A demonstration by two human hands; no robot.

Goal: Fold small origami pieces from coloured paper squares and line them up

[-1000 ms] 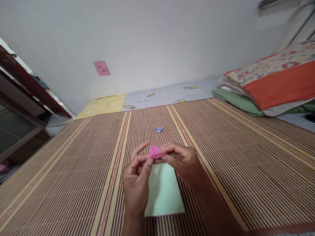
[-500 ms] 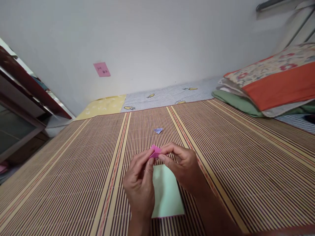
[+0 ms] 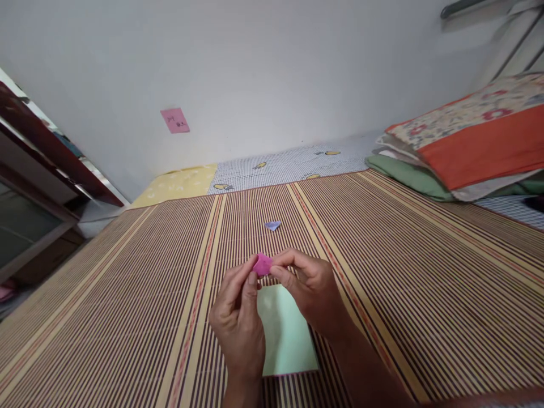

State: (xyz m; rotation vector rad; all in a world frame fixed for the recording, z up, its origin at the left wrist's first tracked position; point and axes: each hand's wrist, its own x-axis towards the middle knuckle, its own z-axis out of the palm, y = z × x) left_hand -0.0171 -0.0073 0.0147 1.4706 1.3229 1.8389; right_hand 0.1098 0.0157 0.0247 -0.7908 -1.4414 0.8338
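Above a brown-striped slatted mat (image 3: 127, 294), left hand (image 3: 238, 314) and right hand (image 3: 317, 294) pinch folded pink paper (image 3: 263, 264), six o'clock from folded lilac paper (image 3: 273, 225); apparently mid-fold, likely needing careful creasing.

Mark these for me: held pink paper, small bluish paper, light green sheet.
Pink paper (image 3: 263, 264): head view, middle of its exposed part.
Bluish paper (image 3: 273, 226): head view, its centre.
Green sheet (image 3: 289, 334): head view, uncovered top face.

Small, folded pink paper (image 3: 262, 264)
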